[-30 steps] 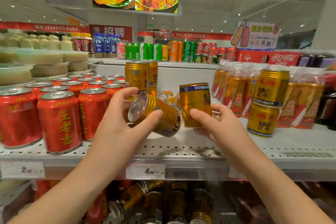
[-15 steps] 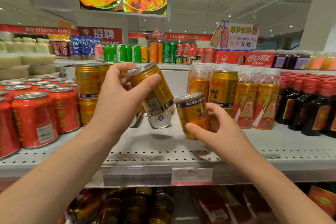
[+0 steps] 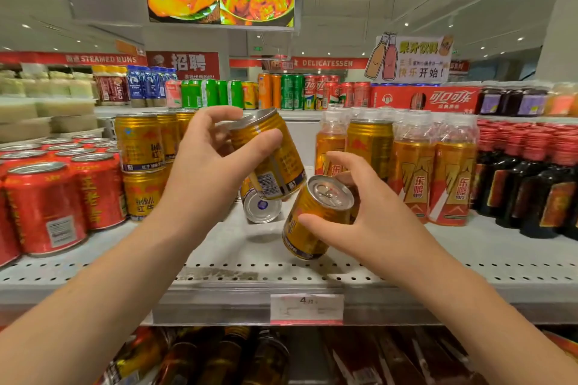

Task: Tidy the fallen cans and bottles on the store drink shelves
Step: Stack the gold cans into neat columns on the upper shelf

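My left hand (image 3: 206,162) grips a gold energy-drink can (image 3: 275,159), lifted above the white perforated shelf (image 3: 237,262) and tilted with its top to the upper left. My right hand (image 3: 372,212) holds a second gold can (image 3: 316,219), leaning with its lid toward me and its base near the shelf. Between them a third gold can (image 3: 262,206) lies on its side, silver bottom facing me. Stacked gold cans (image 3: 139,147) stand upright at the left, and another gold can (image 3: 370,144) stands behind my right hand.
Red herbal-tea cans (image 3: 47,206) fill the shelf's left end. Orange drink bottles (image 3: 434,172) and dark bottles with red caps (image 3: 531,184) stand at the right. A price tag (image 3: 306,308) sits on the shelf lip. More cans and bottles lie on the shelf below (image 3: 219,356).
My left hand raised its can from lying sideways to steeply tilted. My right hand tipped its can so the lid faces me and brought it lower and nearer. The view shifted right.
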Tool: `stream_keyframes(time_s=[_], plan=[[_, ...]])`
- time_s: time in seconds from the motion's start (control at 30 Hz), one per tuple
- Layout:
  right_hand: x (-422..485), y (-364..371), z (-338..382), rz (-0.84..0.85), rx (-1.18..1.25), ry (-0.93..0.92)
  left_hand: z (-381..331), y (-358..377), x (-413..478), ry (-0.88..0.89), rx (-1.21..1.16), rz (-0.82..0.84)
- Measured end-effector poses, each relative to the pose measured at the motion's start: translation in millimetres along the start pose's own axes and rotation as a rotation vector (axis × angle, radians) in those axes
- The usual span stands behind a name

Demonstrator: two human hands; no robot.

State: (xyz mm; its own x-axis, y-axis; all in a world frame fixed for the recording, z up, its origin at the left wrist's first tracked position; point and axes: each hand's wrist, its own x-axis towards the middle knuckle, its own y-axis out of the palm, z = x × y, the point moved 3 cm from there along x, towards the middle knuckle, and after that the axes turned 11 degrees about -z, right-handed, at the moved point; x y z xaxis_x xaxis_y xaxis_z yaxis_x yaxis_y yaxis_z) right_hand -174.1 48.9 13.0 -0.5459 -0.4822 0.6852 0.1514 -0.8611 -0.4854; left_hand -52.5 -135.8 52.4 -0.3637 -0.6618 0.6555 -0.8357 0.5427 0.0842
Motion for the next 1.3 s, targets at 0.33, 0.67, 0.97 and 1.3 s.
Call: stream_keyframes(time_s=[0.33, 0.67, 0.97, 1.3], plan=[[23, 31, 4, 0.157, 0.022, 0.008, -10, 19, 10, 0.061, 0.042, 0.176], [-8, 53, -14, -0.033, 0.266, 0.254, 14, 31, 24, -0.007, 0.056, 0.256], [-20, 54, -7, -0.063, 0.292, 0.294, 43, 33, 11, -0.088, 0.132, 0.497], [-24, 50, -9, -0.182, 0.183, 0.325, 76, 33, -15, -0.208, 0.074, 0.625]])
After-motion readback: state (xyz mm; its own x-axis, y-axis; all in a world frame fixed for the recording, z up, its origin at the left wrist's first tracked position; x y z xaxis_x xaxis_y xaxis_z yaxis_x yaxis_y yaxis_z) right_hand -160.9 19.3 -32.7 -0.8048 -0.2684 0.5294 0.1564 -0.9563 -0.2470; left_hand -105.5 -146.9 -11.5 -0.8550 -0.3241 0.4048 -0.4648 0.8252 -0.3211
